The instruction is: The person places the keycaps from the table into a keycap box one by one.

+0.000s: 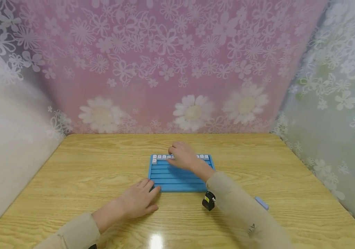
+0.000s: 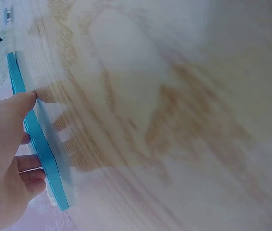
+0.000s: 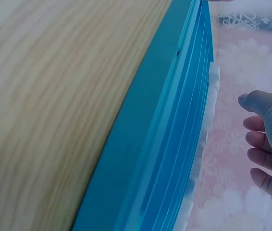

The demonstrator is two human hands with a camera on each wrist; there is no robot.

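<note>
A blue ridged tray (image 1: 178, 181) lies on the table in the head view. White tiles with faint marks (image 1: 159, 157) line its far row, and a single white tile (image 1: 154, 161) sits below them at the left end. My left hand (image 1: 137, 199) rests at the tray's near left corner, fingertips touching its edge. Over the far row hovers my right hand (image 1: 183, 155), hiding the middle tiles. In the right wrist view, the right fingers (image 3: 261, 140) are loosely bent beyond the tiles, with nothing visible between thumb and fingers.
A light-blue bar (image 1: 262, 203) lies right of the tray, beside the right sleeve. A black wrist camera (image 1: 208, 201) hangs under the right wrist. Flowered pink curtain (image 1: 152, 69) stands behind the wooden table (image 1: 102, 155), with pale curtains on both sides.
</note>
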